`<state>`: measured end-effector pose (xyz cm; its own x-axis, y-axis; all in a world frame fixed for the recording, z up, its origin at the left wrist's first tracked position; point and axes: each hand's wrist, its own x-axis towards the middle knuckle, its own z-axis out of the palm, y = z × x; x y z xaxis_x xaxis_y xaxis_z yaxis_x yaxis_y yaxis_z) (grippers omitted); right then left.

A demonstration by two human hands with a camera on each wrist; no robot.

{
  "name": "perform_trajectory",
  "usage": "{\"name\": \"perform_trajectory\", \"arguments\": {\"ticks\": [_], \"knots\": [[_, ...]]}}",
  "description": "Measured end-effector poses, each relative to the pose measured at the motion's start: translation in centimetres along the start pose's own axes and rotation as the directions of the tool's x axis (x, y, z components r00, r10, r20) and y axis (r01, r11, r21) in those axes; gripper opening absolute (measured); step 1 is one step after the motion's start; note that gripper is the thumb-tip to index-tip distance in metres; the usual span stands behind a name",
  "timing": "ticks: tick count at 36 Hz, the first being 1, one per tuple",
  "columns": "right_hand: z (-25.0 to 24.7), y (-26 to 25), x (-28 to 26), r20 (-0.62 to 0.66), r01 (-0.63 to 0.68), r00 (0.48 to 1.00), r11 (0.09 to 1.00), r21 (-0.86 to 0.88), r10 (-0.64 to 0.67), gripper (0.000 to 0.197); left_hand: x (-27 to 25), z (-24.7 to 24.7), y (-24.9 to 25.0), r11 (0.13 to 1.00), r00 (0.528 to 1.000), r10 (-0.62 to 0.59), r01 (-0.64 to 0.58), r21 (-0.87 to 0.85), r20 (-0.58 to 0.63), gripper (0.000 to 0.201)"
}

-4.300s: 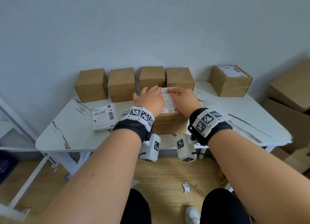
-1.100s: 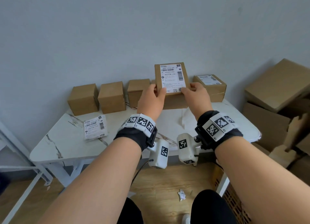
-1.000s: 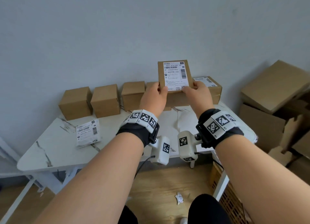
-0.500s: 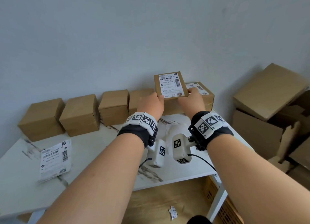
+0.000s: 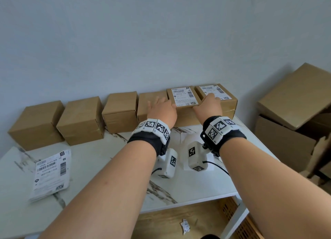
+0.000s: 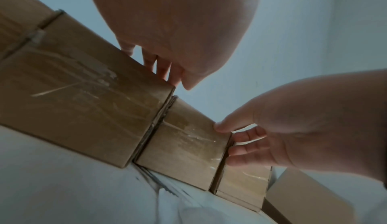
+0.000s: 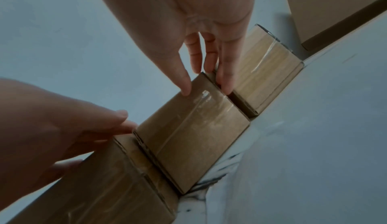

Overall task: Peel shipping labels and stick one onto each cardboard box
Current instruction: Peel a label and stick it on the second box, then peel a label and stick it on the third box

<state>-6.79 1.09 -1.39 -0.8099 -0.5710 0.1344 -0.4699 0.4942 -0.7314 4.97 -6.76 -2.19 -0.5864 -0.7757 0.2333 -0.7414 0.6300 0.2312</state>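
With fingers straight, the left hand (image 5: 162, 110) and right hand (image 5: 208, 107) are pressing the labelled box (image 5: 183, 96), squeezed between the plain box (image 5: 143, 102) and the end box (image 5: 228, 107).

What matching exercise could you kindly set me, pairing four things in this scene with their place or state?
Things:
1. label stack
2. labelled box second from right
3. far-left box
4. paper scrap

Places or states:
A. on the floor
B. top bare, no label
C. flat on the table, near left
D. between left hand and right hand

Pairs: 1-C, 2-D, 3-B, 4-A.
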Motion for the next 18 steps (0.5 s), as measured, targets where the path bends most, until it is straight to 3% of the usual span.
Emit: {"name": "perform_trajectory", "arguments": {"ticks": [3,7,14,18], "knots": [[-0.1,-0.3,0.1,0.003,0.027,1.000,0.999,-0.031,-0.027,0.026,-0.3,-0.2,-0.4,0.999,0.999,-0.015,0.013,-0.037,-0.034,0.037],[-0.5,-1.0,-0.4,0.005,0.081,0.997,0.996,0.039,-0.081,0.026,-0.8,-0.8,-1.6,0.998,0.996,-0.004,-0.002,-0.069,-0.087,0.035],[-0.1,-3.0,-2.6,0.058,0.143,0.986,0.978,0.154,-0.154,0.019,-2.2,-1.2,-3.4,0.997,0.999,-0.051,0.050,0.055,0.009,0.045],[0.7,-3.8,-4.0,0.108,0.156,0.979,0.974,0.165,-0.175,0.012,-3.4,-1.1,-4.1,0.995,0.998,-0.022,0.016,0.096,0.061,0.053]]}}
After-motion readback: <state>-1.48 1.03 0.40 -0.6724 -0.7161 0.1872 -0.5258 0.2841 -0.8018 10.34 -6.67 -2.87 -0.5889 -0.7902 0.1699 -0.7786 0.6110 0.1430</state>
